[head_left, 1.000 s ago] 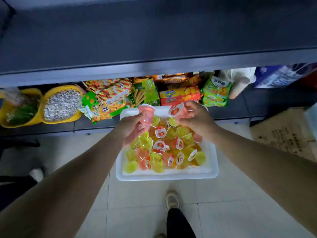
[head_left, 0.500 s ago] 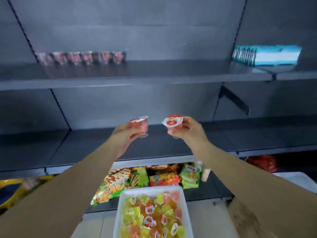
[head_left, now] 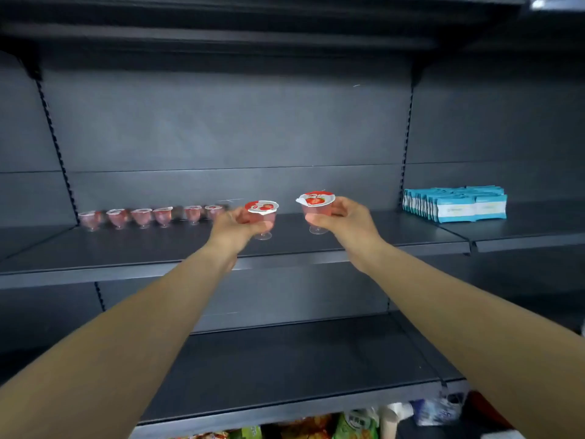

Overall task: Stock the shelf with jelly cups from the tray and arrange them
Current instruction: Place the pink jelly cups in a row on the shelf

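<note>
Currently the left hand (head_left: 235,221) and right hand (head_left: 343,217) are each gripping one jelly cup — left cup (head_left: 262,217), right cup (head_left: 316,210) — over the shelf (head_left: 364,239). Recommended: set both down upright, extending the existing row (head_left: 152,217) rightward.

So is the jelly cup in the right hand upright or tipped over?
Upright, slightly tilted. The jelly cup shows its strawberry lid on top and clear foot below, gripped by the right hand above the shelf.

A dark grey metal shelving unit (head_left: 221,128) filled the view, its back panels plain and its slotted uprights (head_left: 55,144) running down between bays. Light was dim and cool. Blue-and-white packets (head_left: 456,204) stood in a row on the right-hand bay, and bright snack bags (head_left: 316,429) showed on the lowest level.
</note>
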Tool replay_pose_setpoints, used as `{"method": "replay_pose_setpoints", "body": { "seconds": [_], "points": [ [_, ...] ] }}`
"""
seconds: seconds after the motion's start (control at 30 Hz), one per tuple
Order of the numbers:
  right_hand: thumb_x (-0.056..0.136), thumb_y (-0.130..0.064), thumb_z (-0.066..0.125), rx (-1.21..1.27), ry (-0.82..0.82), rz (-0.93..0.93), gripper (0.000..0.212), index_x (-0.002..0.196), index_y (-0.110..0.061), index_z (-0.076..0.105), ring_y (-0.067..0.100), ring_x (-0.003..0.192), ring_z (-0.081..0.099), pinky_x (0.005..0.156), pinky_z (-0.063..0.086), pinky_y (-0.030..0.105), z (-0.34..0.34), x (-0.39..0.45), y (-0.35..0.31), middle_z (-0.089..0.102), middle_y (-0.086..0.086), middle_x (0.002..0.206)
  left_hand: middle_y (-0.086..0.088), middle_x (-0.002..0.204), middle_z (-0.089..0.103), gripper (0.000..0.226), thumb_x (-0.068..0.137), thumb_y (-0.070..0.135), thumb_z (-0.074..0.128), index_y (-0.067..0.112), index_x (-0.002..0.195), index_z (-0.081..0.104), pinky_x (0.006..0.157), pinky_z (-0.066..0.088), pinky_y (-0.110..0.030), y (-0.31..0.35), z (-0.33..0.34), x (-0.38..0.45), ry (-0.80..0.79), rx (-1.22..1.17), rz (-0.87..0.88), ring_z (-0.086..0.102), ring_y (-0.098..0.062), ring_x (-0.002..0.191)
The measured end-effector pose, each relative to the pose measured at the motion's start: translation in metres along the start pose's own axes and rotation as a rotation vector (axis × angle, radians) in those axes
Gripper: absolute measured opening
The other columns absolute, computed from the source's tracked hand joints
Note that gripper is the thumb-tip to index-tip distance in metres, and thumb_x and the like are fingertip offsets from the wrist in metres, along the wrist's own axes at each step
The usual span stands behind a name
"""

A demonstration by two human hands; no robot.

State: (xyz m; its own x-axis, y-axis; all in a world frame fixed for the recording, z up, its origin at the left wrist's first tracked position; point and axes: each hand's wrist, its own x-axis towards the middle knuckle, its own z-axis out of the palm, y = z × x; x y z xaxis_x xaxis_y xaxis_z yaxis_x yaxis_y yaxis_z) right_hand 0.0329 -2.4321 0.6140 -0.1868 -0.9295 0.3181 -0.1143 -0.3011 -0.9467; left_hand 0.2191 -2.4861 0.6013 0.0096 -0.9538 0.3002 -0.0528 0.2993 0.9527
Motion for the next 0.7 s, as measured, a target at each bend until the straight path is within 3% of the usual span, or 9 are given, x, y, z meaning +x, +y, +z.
{"method": "replay_pose_setpoints", "body": {
  "seconds": [0.13,0.23,0.37,0.5,0.57,0.63,0.7],
  "points": [
    [0.077,-0.015,0.078,0.015,-0.055,0.044,0.036,0.111,-0.018,0.065,-0.006,0.076,0.062,0.090,0.036,0.024,0.008,0.061,0.022,0.070,-0.009,0.100,0.003,0.102,0.067,0.038,0.076,0.006,0.075,0.011,0.112,0.063,0.093,0.035,-0.022,-0.022,0.014,0.053,0.051,0.035,-0.031,0.059,-0.009,0.094],
    [0.078,-0.013,0.076,0.026,-0.097,0.053,0.034,0.110,-0.015,0.066,0.007,0.086,0.067,0.095,0.037,0.027,0.016,0.116,0.043,0.072,-0.003,0.099,0.004,0.100,0.066,0.035,0.077,0.003,0.074,0.012,0.109,0.063,0.090,0.036,-0.021,-0.040,0.023,0.098,0.112,0.044,-0.051,0.060,-0.008,0.089],
    [0.078,-0.009,0.075,0.049,-0.129,0.079,0.037,0.113,-0.013,0.064,0.014,0.095,0.066,0.083,0.039,0.020,0.029,0.186,0.076,0.071,0.002,0.104,0.000,0.107,0.067,0.038,0.077,0.000,0.073,0.012,0.111,0.061,0.095,0.042,-0.024,-0.068,0.029,0.155,0.196,0.046,-0.080,0.064,-0.010,0.084],
    [0.079,-0.005,0.074,0.090,-0.113,0.115,0.035,0.109,-0.014,0.059,-0.003,0.075,0.060,0.058,0.041,0.007,0.052,0.237,0.117,0.068,-0.006,0.095,-0.001,0.092,0.067,0.034,0.077,0.003,0.073,0.004,0.110,0.063,0.062,0.047,-0.007,-0.108,0.027,0.200,0.319,0.123,-0.135,0.064,-0.004,0.060],
    [0.079,-0.003,0.074,0.089,-0.091,0.146,0.033,0.104,-0.016,0.058,-0.005,0.066,0.058,0.050,0.040,0.003,0.065,0.256,0.141,0.065,-0.008,0.088,-0.003,0.086,0.068,0.030,0.077,0.005,0.073,0.006,0.106,0.066,0.057,0.046,-0.007,-0.131,0.025,0.216,0.330,0.184,-0.164,0.065,-0.006,0.059],
    [0.078,-0.003,0.074,0.081,-0.073,0.185,0.032,0.104,-0.016,0.060,-0.003,0.069,0.058,0.052,0.041,0.007,0.080,0.272,0.165,0.067,-0.003,0.093,0.000,0.079,0.067,0.021,0.078,0.006,0.073,0.010,0.098,0.066,0.051,0.043,-0.004,-0.149,0.022,0.234,0.327,0.243,-0.184,0.062,0.003,0.050],
    [0.078,-0.001,0.073,0.073,-0.058,0.215,0.031,0.104,-0.013,0.062,0.001,0.069,0.060,0.051,0.042,0.008,0.094,0.290,0.183,0.069,0.002,0.097,0.001,0.080,0.069,0.022,0.078,0.008,0.073,0.010,0.099,0.067,0.057,0.046,-0.007,-0.164,0.019,0.254,0.324,0.280,-0.177,0.064,0.001,0.057]
  ]
}}
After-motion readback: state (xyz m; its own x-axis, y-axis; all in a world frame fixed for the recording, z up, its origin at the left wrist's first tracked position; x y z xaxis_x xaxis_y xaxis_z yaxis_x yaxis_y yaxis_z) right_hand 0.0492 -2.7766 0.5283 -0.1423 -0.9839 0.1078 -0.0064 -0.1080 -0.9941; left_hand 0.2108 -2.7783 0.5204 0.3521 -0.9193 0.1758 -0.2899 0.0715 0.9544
